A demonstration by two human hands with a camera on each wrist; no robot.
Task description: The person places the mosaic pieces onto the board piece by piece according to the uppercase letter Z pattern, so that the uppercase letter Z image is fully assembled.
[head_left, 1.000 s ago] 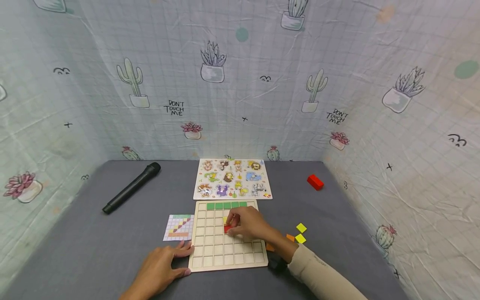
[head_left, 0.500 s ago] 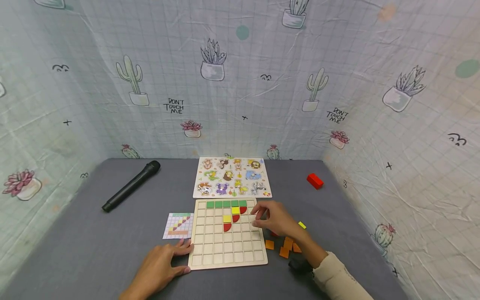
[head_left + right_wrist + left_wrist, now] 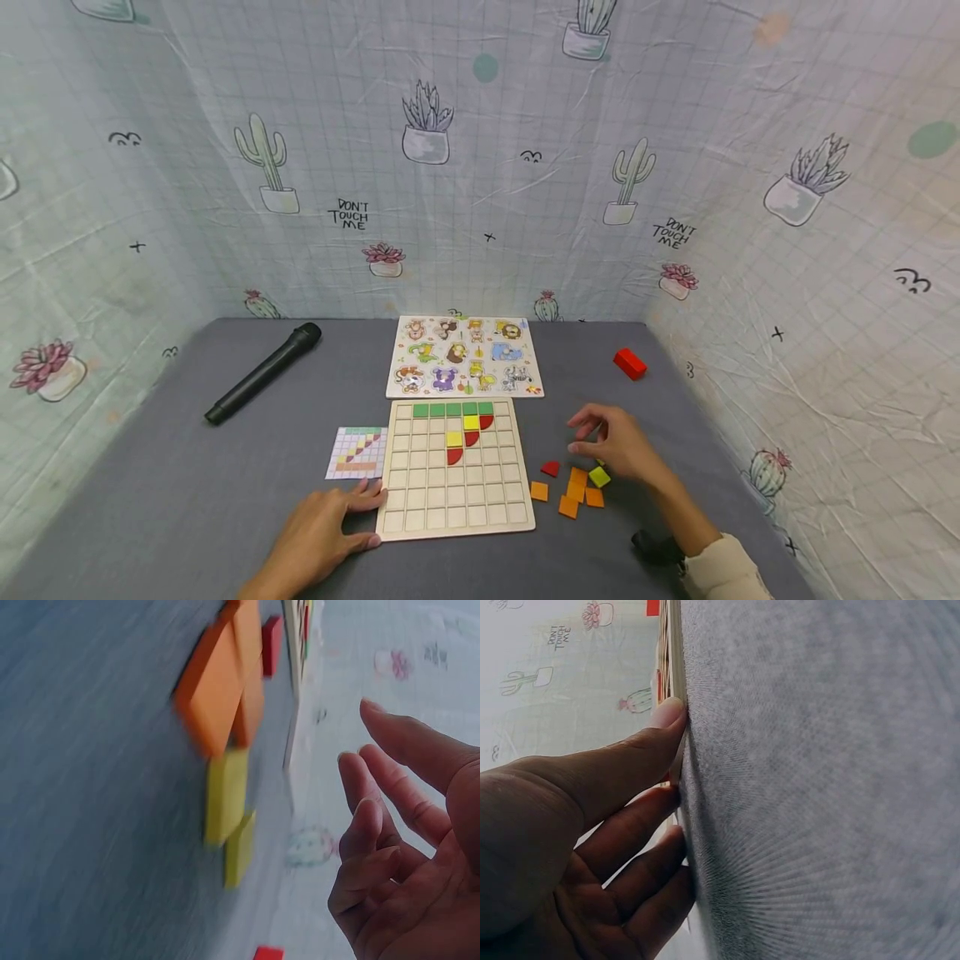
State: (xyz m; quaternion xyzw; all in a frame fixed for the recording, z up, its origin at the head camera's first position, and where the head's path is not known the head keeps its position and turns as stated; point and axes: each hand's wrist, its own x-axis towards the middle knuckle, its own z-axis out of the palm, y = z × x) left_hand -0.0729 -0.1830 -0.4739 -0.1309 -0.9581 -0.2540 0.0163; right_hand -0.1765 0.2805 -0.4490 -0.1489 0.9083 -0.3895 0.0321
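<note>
A wooden grid board lies on the grey table. It bears a row of green squares near the top, and below them yellow squares and red quarter-round tiles in a diagonal. My left hand touches the board's lower left edge with thumb and fingertips. In the left wrist view the thumb lies along that edge. To the right of the board, my right hand is raised over loose yellow tiles, holding nothing. The right wrist view shows its fingers bent and thumb apart from them.
Loose orange squares and one red tile lie right of the board. A pattern card sits at its left. Behind stands an animal puzzle. A black microphone lies left, a red block far right.
My right hand has left the red quarter-round tile in the board and moved right, over the loose yellow tiles. The left hand has stayed at the board's edge.
</note>
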